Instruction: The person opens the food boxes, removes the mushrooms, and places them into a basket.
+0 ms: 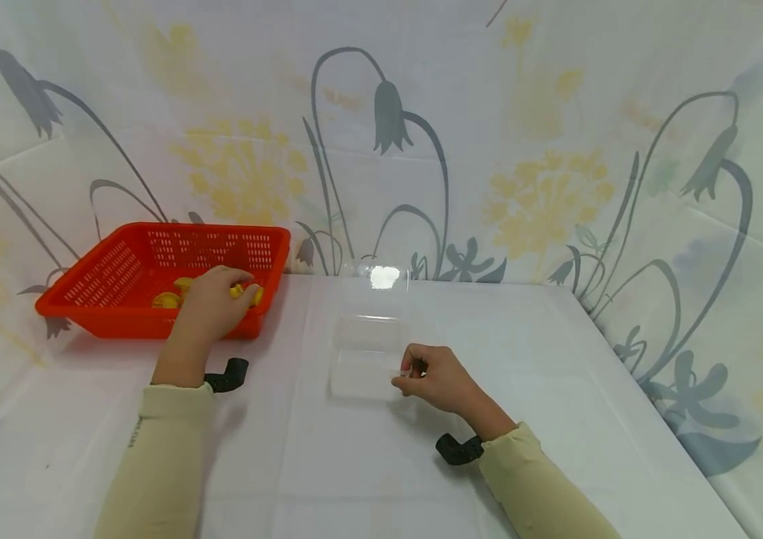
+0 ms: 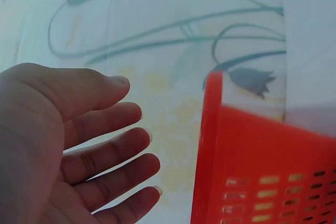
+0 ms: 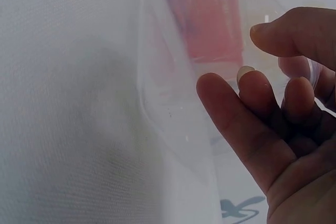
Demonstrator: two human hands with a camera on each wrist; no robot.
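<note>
My left hand [image 1: 213, 301] is above the near right part of a red plastic basket [image 1: 128, 323]. In the left wrist view its fingers are spread and loosely bent, holding nothing, beside the basket's wall. Several yellow objects [image 1: 167, 300] lie in the basket, partly hidden by the hand; their kind is unclear. A clear plastic box [image 1: 364, 378] with its lid [image 1: 374, 288] raised at the back sits on the table. My right hand [image 1: 438, 379] pinches the box's right edge between thumb and index finger. In the right wrist view, the other fingers curl beside the clear wall.
A white cloth covers the table [image 1: 354, 464]. Behind it hangs a flower-patterned cloth [image 1: 462, 112], which continues along the right side. Black devices [image 1: 460, 449] are worn at both wrists. The basket stands left of the box, near the back edge.
</note>
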